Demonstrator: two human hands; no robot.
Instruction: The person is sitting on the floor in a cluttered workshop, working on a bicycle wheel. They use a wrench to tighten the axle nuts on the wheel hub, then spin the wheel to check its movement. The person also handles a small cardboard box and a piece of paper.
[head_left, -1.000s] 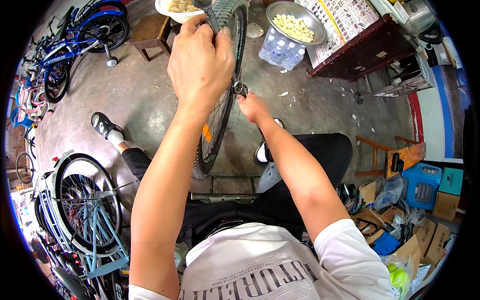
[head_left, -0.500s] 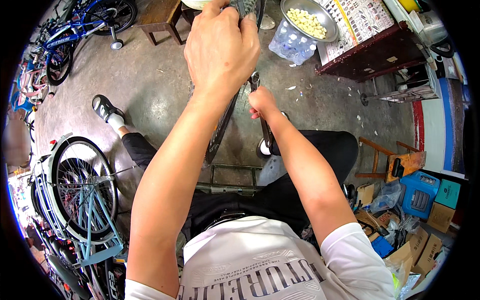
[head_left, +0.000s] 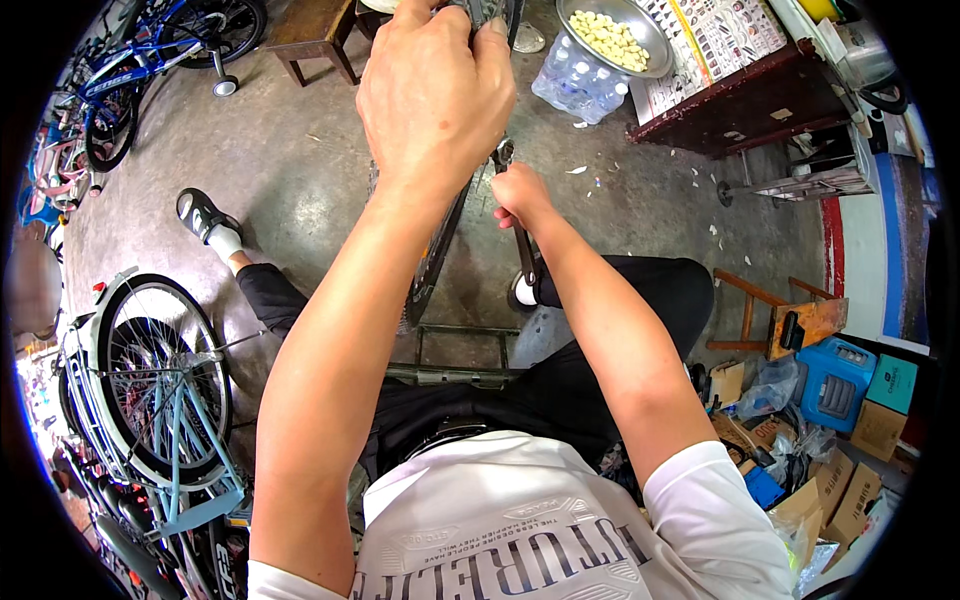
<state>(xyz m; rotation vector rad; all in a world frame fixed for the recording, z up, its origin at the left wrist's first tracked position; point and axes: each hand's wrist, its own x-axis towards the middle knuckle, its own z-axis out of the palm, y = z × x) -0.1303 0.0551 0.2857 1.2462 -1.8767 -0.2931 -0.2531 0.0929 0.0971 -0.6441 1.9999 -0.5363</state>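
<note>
My left hand [head_left: 435, 100] is closed over the top of an upright bicycle wheel, whose knobby tyre [head_left: 486, 10] shows past the thumb. The fingertips are mostly hidden behind the back of the hand. Below and behind that wrist, a dark part of the bicycle [head_left: 440, 245] runs down toward my lap. To the right of it, my right hand [head_left: 522, 195] is wrapped around a dark metal wrench [head_left: 525, 255]. The wrench's upper head sits beside the wheel near its middle; whether it is seated on a nut, I cannot tell. Its handle's lower end points back toward my knee.
A bicycle with a pale-blue frame [head_left: 178, 430] stands at left, a blue bicycle [head_left: 130, 78] at upper left by a wooden stool [head_left: 312, 38]. Bottled water [head_left: 580, 85], a metal bowl [head_left: 656, 62] and a dark red cabinet [head_left: 735, 115] are at upper right; boxes [head_left: 855, 510] lie lower right.
The whole view has shifted slightly, with surroundings a little further left and up. Both hands keep their holds, and the wrench's handle looks only slightly different in tilt.
</note>
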